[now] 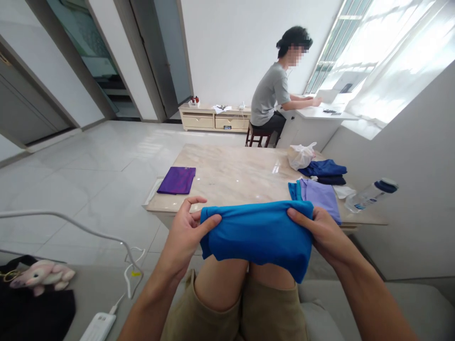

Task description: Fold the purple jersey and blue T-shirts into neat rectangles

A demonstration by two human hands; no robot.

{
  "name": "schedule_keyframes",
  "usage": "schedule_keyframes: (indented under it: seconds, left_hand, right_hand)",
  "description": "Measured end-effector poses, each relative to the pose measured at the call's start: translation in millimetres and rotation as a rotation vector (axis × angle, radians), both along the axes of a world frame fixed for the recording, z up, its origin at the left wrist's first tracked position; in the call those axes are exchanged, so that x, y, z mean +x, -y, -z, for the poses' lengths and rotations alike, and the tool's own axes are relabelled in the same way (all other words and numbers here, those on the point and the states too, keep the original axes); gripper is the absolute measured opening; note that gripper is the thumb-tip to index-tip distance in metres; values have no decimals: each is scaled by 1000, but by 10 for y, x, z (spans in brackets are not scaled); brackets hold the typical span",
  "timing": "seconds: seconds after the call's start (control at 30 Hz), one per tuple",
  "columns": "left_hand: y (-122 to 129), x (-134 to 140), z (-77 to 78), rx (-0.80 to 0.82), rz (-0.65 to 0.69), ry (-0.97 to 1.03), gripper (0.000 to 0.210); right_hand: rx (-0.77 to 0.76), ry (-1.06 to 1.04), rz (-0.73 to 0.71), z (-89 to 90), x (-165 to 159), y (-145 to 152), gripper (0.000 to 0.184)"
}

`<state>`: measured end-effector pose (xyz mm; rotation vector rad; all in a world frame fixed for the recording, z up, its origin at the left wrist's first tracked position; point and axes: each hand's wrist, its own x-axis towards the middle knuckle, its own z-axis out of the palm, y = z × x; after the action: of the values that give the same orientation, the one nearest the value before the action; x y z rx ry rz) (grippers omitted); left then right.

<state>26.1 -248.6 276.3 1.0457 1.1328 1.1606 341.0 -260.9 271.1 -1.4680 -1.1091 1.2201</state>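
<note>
A bright blue folded piece of cloth [258, 234] is stretched between my hands, above my knees and in front of the table. My left hand [186, 232] pinches its upper left corner, thumb on the near side. At the upper right corner, my right hand [320, 232] grips it with the thumb in front and the other fingers hidden behind. The cloth's lower edge hangs loose, lowest at the right. On the marble-topped table [231, 175] beyond, a folded purple cloth [177, 180] lies at the left. A lavender folded cloth [320, 196] lies at the right, beside a blue one.
At the table's right are a white plastic bag [301, 155], dark blue folded cloths [323, 168] and a clear bottle [371, 195]. A person [272, 90] sits at a white desk by the window. A white cable [88, 229] and a power bank [99, 327] are at my left.
</note>
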Motion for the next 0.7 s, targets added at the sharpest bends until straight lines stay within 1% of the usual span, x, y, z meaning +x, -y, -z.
schedule_keyframes:
  seconds: [0.1,0.17,0.23,0.3,0.37,0.43,0.53,0.6,0.7]
  left_hand:
    - [-186,78,208,-33,16,-6,81]
    - [-332,161,398,-48,-2,-20,80]
    - [-431,218,594,-51,-25,-31,77]
    - [-465,225,744,-32,-42,-30,74]
    - [-454,192,824,-15,-53,-21,72]
    - [-431,158,837,-19,-63,-15,70]
    - [-434,186,773,-40,-64,2,68]
    - [-482,291,693,-33,-60,27,67]
    - [-635,576,559,33,-16,60,63]
  right_hand:
    - [-25,123,-89,138,103,-130,65]
    - [3,212,-171,279,118,-255,66]
    - [37,275,-230,438,100,-346,63]
    - [41,301,-244,576,71,-378,59]
    - [7,296,-228,662,49,-363,56]
    - [-15,276,-193,688,44,-330,56]
    - [56,298,-76,646,86,-297,54]
    - [152,367,36,579,159,-285,51]
    - [282,533,221,422,345,-228,46]
